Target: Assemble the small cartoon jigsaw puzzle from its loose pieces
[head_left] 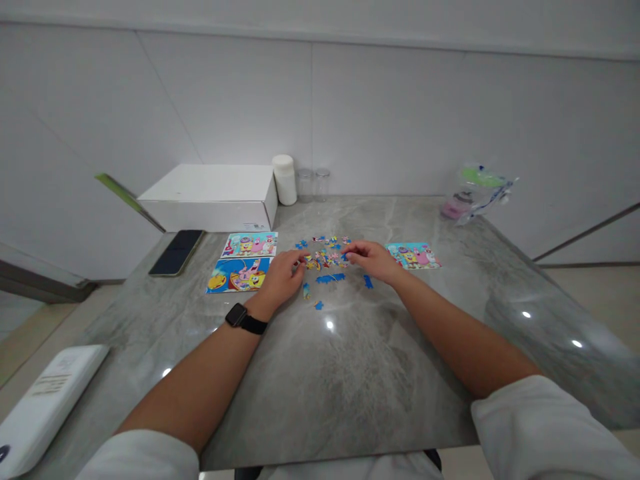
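A loose cluster of small jigsaw puzzle pieces (325, 259) in blue, yellow and pink lies mid-table between my hands. My right hand (374, 261) comes in from the right, thumb and forefinger pinched on a small blue puzzle piece (345, 257). At the cluster's left edge rests my left hand (284, 276), fingers bent and slightly apart, with no piece visible in it. A joined blue strip of pieces (331, 278) lies in front of the cluster. Single blue pieces sit nearer me (319, 305) and beneath my right hand (369, 282).
Two cartoon picture cards (249, 245) (235, 275) lie at left, another card (414, 255) at right. A phone (177, 253), white box (210, 193), white bottle (285, 181) and two clear glasses (313, 184) stand behind. A plastic bag (473, 193) sits back right; a white device (53, 400) front left.
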Available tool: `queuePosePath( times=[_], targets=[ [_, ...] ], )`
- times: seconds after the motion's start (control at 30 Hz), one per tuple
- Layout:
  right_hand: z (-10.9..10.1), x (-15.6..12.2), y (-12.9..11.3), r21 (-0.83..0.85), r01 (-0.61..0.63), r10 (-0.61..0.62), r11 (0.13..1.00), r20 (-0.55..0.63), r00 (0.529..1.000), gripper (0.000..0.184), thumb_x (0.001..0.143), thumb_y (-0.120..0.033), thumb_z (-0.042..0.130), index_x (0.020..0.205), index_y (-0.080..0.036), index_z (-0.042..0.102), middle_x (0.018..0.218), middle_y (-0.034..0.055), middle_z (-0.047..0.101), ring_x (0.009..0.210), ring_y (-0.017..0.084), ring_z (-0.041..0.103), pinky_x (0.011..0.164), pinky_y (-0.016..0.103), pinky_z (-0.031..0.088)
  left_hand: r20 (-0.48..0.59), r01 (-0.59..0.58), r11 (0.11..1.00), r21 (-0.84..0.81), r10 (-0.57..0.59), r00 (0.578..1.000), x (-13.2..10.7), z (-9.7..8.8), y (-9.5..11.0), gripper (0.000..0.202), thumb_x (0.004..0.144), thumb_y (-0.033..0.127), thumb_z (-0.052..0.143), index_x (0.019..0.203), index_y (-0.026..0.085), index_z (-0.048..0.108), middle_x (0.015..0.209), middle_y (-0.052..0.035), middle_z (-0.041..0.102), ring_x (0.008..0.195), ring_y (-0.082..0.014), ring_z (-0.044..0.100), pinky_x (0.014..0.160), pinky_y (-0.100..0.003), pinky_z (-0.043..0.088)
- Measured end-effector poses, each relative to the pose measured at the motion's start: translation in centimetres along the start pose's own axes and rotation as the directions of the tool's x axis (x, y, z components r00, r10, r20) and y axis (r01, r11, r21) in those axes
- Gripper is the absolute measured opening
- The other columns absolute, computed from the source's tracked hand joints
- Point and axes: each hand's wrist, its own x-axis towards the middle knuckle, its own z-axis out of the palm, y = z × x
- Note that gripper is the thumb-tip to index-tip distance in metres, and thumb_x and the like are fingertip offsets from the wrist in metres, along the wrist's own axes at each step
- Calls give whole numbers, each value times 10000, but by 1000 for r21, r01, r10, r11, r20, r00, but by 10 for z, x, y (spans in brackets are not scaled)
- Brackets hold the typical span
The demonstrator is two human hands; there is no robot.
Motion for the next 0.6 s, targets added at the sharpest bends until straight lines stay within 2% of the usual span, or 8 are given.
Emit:
queuePosePath(
  times=[0.17,0.4,0.6],
  targets=[
    [0,-10,14,18,-20,22,1000,-127,992,280,847,-404,677,1017,-214,793,910,24,771,800,174,658,771,310,499,15,3,1000,13,-3,1000,-2,-1,3,330,974,201,535,1266,200,690,1127,-88,752,1038,-250,681,971,-431,541],
    [7,-9,20,91,-46,61,995,-164,985,258,817,-405,690,967,-205,755,825,18,741,711,155,623,675,280,472,45,-48,998,32,46,998,-2,-1,4,307,991,230,539,1256,211,693,1105,-76,746,1024,-241,680,967,-429,533],
    [9,-12,14,109,-9,31,994,-202,979,218,801,-398,684,904,-207,708,840,18,729,746,160,630,729,294,497,79,-102,994,26,100,992,-3,-2,9,272,1018,252,539,1231,211,704,1067,-75,743,1008,-237,681,956,-427,533]
  ],
)
